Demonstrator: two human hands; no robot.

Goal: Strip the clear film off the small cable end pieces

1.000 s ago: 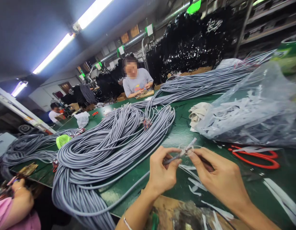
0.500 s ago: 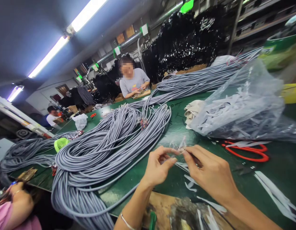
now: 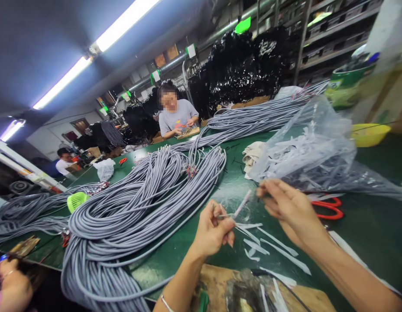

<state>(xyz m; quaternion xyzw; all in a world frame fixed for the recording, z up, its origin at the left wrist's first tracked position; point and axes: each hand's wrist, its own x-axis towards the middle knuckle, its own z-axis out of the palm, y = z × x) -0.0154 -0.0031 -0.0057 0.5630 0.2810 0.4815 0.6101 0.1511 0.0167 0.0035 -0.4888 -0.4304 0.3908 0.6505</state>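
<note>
My left hand (image 3: 215, 227) is closed, pinching a thin whitish strip (image 3: 243, 203) that sticks up to the right from the fingertips. Clear wispy strands show near it; what they are I cannot make out. To the right, my right hand (image 3: 287, 206) is apart from the strip, its fingers bent and drawn together; anything between them is too blurred to name. Beneath the hands, several loose white strips (image 3: 285, 255) lie on the green table (image 3: 191, 242). A worn wooden board (image 3: 215, 281) with a dark, dirty item on it is at the near edge.
Coiled grey cables (image 3: 129, 212) spread across the left and middle. A clear bag of white scraps (image 3: 305, 160), red-handled scissors (image 3: 327, 209), a beige cloth (image 3: 253, 156) and a yellow bowl (image 3: 370, 134) are on the right. One co-worker (image 3: 178, 115) sits opposite; another person's arm (image 3: 14, 281) is at lower left.
My right hand has parted from my left and moved right and slightly up. The whitish strip now stands out from my left fingers alone. The view has shifted a little to the right.
</note>
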